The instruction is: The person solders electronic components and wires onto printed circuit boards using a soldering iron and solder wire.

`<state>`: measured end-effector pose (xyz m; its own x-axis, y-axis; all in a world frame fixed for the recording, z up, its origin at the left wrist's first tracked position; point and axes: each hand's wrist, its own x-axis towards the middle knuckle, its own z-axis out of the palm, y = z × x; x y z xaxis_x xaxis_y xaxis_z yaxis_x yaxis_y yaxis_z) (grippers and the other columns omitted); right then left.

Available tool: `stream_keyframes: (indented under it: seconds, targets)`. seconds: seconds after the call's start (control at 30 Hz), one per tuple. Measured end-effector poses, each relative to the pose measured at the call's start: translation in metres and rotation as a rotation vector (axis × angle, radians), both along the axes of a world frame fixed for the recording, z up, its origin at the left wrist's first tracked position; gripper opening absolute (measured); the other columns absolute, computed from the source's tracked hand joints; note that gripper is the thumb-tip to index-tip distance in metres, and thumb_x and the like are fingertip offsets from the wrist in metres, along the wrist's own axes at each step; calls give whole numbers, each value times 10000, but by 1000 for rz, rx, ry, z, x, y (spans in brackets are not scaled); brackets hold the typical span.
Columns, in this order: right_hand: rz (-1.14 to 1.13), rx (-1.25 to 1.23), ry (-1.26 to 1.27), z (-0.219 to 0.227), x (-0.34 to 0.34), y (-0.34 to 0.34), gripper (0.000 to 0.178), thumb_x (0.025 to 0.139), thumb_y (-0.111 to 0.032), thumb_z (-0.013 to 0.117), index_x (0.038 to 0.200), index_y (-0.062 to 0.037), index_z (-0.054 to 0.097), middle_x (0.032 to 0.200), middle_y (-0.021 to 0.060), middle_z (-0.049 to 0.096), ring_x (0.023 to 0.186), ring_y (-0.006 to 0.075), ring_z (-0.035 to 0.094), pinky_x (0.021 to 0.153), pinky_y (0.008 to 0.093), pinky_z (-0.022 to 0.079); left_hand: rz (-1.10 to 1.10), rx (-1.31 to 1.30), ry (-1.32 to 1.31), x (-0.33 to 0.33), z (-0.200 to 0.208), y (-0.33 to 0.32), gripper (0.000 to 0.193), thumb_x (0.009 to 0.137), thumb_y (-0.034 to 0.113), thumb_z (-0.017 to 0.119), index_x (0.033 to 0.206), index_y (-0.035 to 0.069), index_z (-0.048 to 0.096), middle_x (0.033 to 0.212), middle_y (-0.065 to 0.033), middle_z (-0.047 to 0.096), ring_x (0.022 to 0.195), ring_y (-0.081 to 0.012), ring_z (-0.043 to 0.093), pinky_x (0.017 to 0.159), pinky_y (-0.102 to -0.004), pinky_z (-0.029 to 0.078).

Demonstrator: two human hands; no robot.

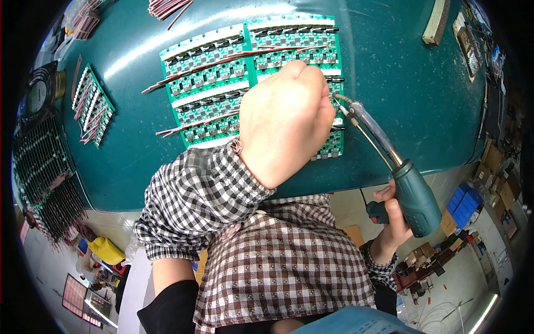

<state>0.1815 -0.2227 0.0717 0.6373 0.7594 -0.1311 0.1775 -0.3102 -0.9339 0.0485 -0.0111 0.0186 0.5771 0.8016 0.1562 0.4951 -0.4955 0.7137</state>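
Two panels of green circuit boards (190, 88) lie side by side on the bench, with white strips and rows of small black parts. My left hand (286, 122) is closed over the right panel, its fingertips turned away; whatever they pinch is hidden. In my right hand (396, 221) is a dark green soldering gun (418, 195) with a bent metal barrel and a thin feed tube alongside. Its tip points at the right panel's edge, close by my left fingertips. Thin red and black wires (211, 65) lie across both panels.
Another wired board (93, 108) lies on the green bench (133, 161) at left. A bundle of wires (167, 8) is at the far edge, and a wooden bar (436, 22) at far right. Stacked boards (41, 161) and a round speaker-like part (39, 94) stand along the left side.
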Motion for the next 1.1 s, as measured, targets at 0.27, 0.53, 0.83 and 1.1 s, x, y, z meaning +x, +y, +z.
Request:
stream_keyframes:
  seconds: [0.27,0.53,0.83,1.1]
  targets:
    - [-9,29,12,2,-1,5,424,838,-149,681,1123,149,582,774,133,624,695,230,631,670,364,563,-5,-8,-24,0,-1,2,95,712,8,662,753,48,586,695,-68,583,587,-223,592,512,-325,469]
    - [-10,36,-4,0,-2,4,438,836,-155,688,1132,149,579,774,130,627,696,228,632,665,363,561,-4,-11,-22,-1,-1,2,101,711,9,667,753,47,584,692,-68,580,581,-221,587,512,-324,469]
    - [-45,38,12,-1,3,4,462,830,-188,694,1128,145,579,777,129,621,693,232,631,652,367,558,-3,-8,4,4,-1,3,100,716,21,671,748,51,581,687,-64,575,584,-229,585,514,-332,466]
    - [-351,398,-129,-3,49,12,382,939,-186,595,1215,70,529,900,142,615,755,229,638,652,361,576,-8,-64,56,-28,-7,2,86,736,44,669,757,52,586,696,-72,560,624,-244,573,572,-357,461]
